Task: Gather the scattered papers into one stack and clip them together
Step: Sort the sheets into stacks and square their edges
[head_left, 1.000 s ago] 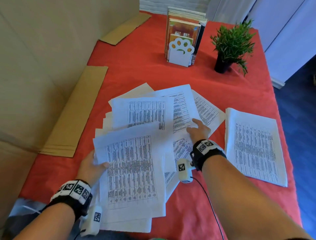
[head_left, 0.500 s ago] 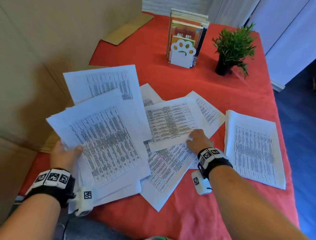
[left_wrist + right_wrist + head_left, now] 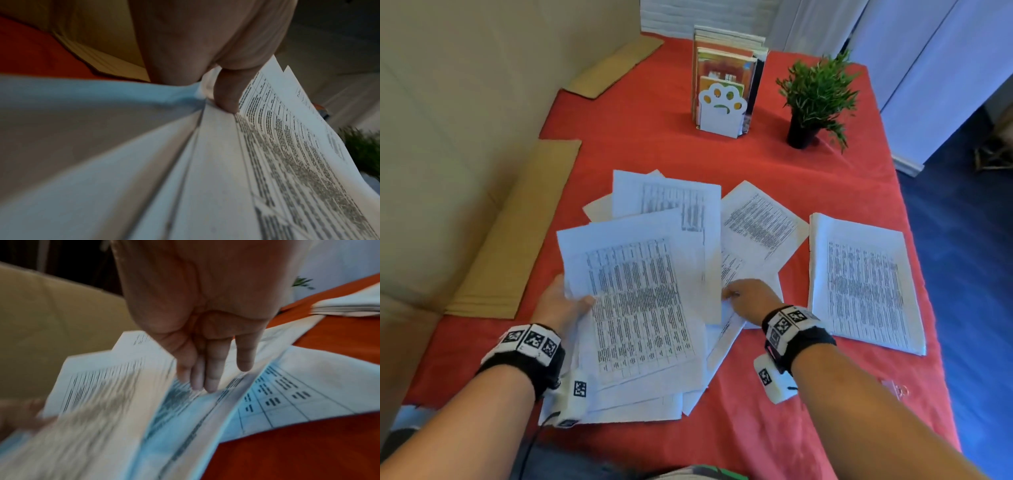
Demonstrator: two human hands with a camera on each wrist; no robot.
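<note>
Both hands are on the papers at the lower centre of the head view. The left hand (image 3: 561, 305) grips a fanned bundle of printed sheets (image 3: 640, 308) at its left edge, thumb curled over the top page and fingers hidden beneath; the left wrist view shows the thumb (image 3: 226, 91) pressing down on the splayed edges. The right hand (image 3: 751, 298) lies with straight, relaxed fingers on the loose sheets (image 3: 760, 229) just right of the bundle, and the right wrist view shows the fingertips (image 3: 211, 379) touching a page while the bundle's right edge stands beside them. Those loose sheets overlap one another at angles and reach toward the middle of the frame. Well to their right, apart from them, a tidier stack of papers (image 3: 863, 284) lies flat on the red-covered table (image 3: 791, 428). Near the lower right table edge sits a small clear item (image 3: 897, 389), too small to identify. Toward the top of the frame stand a white paw-shaped book holder (image 3: 720, 109) with books and, to its right, a small potted plant (image 3: 815, 99). Flat cardboard pieces (image 3: 524, 233) lie along the left side of the table.
</note>
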